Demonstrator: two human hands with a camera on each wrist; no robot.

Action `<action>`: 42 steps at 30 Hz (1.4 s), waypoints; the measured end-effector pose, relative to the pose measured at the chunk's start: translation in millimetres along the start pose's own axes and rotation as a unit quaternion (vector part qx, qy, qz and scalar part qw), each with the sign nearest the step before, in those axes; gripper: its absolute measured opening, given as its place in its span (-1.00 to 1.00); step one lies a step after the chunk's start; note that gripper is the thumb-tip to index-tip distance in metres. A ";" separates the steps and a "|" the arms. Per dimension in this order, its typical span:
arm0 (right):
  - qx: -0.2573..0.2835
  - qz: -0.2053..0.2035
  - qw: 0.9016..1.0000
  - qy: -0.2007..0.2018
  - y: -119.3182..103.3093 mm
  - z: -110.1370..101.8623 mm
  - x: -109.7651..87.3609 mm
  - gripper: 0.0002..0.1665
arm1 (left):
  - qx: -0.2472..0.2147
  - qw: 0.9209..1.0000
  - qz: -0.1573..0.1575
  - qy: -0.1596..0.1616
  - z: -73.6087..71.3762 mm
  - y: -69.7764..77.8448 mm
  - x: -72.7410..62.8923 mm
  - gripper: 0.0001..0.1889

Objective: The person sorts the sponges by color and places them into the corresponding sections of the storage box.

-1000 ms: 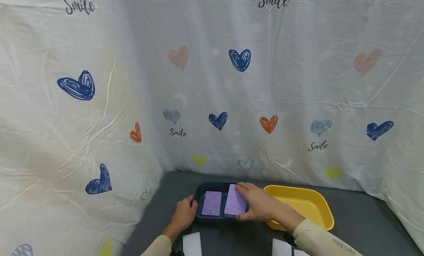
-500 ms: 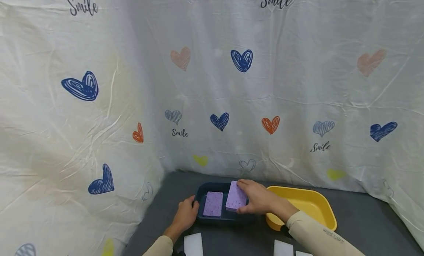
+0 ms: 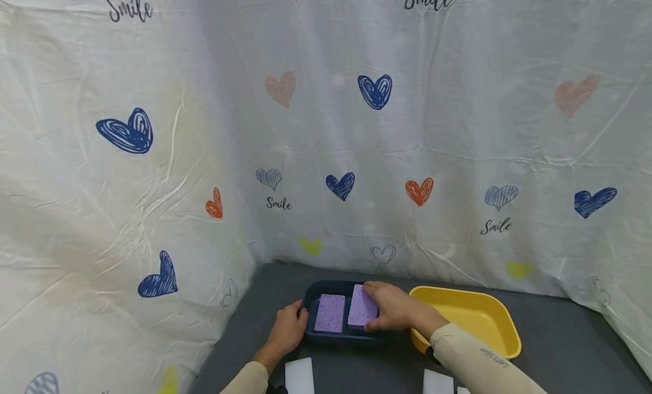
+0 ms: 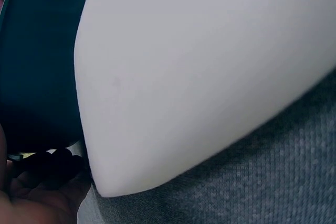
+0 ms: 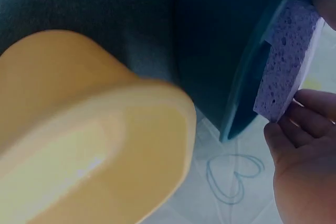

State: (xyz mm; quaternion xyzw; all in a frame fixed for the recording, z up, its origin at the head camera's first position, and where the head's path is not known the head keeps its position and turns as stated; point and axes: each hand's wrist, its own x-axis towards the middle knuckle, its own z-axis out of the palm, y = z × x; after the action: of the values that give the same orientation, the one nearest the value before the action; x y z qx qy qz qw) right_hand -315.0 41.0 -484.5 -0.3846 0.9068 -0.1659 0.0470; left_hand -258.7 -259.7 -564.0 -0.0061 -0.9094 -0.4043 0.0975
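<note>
A dark blue tray (image 3: 341, 339) stands on the grey tabletop. My left hand (image 3: 287, 329) grips its left end; in the left wrist view the fingers of that hand (image 4: 44, 200) curl at the tray's end wall (image 4: 42, 66). One purple sponge (image 3: 329, 313) lies flat in the tray's left part. Between thumb and fingers, my right hand (image 3: 394, 308) holds a second purple sponge (image 3: 363, 308) over the right part. The right wrist view shows this sponge (image 5: 289, 51) at the tray's rim, pinched at its edges; whether it touches the tray floor cannot be seen.
Close by on the right is a yellow tray (image 3: 501, 309), partly behind the right forearm. White blocks (image 3: 299, 376) lie along the near side, one large in the left wrist view. A white curtain (image 3: 326, 128) with hearts hangs behind the table.
The held sponge rose slightly, then came down and now sits more upright and in line with the other. My left hand keeps its place on the tray. The head view shifted slightly.
</note>
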 end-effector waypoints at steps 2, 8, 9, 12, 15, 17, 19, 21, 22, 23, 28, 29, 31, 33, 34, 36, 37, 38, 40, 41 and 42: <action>0.001 0.002 1.000 -0.006 0.6 3.5 2.2 0.09 | -0.002 1.000 -0.004 -0.002 -0.1 0.9 -0.1 -0.67; -0.015 0.001 1.000 -0.010 1.4 11.2 8.2 0.04 | 0.001 1.000 -0.001 0.002 -0.4 1.9 -0.2 -0.65; -0.019 0.000 1.000 -0.010 1.6 12.1 9.4 0.03 | 0.003 1.000 -0.001 0.003 -0.3 1.8 -0.2 -0.64; -0.024 -0.001 1.000 -0.012 1.8 14.1 12.6 0.01 | 0.004 1.000 0.000 0.004 0.2 1.7 -0.1 -0.63; -0.034 0.001 0.999 -0.019 3.5 19.1 16.1 -0.01 | 0.000 1.000 -0.004 -0.001 0.8 0.7 -0.7 -0.61; -0.045 0.002 0.999 -0.021 5.4 22.9 17.8 -0.04 | -0.005 1.000 -0.010 -0.005 1.5 -0.1 -0.9 -0.61; -0.055 -0.001 0.998 -0.021 7.3 26.1 19.2 -0.07 | -0.009 1.000 -0.007 -0.007 1.8 -0.6 -1.6 -0.62; -0.063 -0.005 0.998 -0.022 9.2 28.8 20.0 -0.10 | -0.011 1.000 -0.007 -0.007 1.9 -1.4 -1.8 -0.63; -0.065 -0.006 0.998 -0.023 9.8 29.4 20.1 -0.11 | -0.011 1.000 -0.004 -0.007 1.7 -1.8 -2.0 -0.64; -0.068 -0.007 0.997 -0.025 10.2 29.9 20.2 -0.11 | -0.010 1.000 -0.001 -0.007 1.6 -2.1 -1.9 -0.65; -0.068 0.001 0.997 -0.036 9.5 29.5 19.3 -0.16 | -0.011 1.000 0.006 -0.003 -0.2 -2.0 -0.5 -0.71; -0.070 0.003 0.997 -0.038 9.3 29.0 18.8 -0.17 | -0.009 1.000 0.010 -0.001 -0.6 -1.3 0.2 -0.72; -0.073 0.009 0.996 -0.040 8.5 27.9 18.3 -0.20 | -0.008 1.000 0.011 0.001 -1.2 0.7 0.9 -0.71; -0.077 0.014 0.996 -0.043 7.5 27.3 18.2 -0.21 | -0.007 1.000 0.012 0.002 -1.4 1.9 1.4 -0.71; -0.080 0.017 0.996 -0.045 7.0 27.1 18.2 -0.20 | -0.006 1.000 0.014 0.003 -1.7 2.8 1.4 -0.70; -0.085 0.023 0.995 -0.051 6.1 27.1 18.1 -0.19 | -0.003 1.000 0.008 0.002 -1.7 3.9 1.2 -0.69; -0.087 0.025 0.994 -0.053 5.7 27.3 18.2 -0.18 | 0.000 1.000 0.007 0.001 -1.9 4.5 0.9 -0.68; -0.087 0.027 0.994 -0.055 5.6 27.5 18.1 -0.17 | 0.003 1.000 0.006 0.002 -2.0 4.7 0.6 -0.68; -0.087 0.029 0.994 -0.059 5.5 27.8 17.7 -0.15 | 0.009 1.000 0.006 0.004 -2.3 5.5 -0.5 -0.67; -0.085 0.029 0.994 -0.059 5.4 27.7 17.3 -0.14 | 0.010 1.000 0.004 0.003 -2.3 5.5 -1.2 -0.68; -0.081 0.027 0.995 -0.058 5.5 27.8 17.0 -0.13 | 0.009 1.000 0.003 0.003 -2.4 5.5 -1.8 -0.68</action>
State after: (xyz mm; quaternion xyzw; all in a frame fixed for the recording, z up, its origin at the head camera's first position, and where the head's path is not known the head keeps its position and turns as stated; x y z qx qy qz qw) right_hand -324.7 25.1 -511.7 -0.3713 0.9232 -0.0681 0.0725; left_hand -256.0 -257.6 -558.7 -0.0071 -0.9126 -0.3959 0.1014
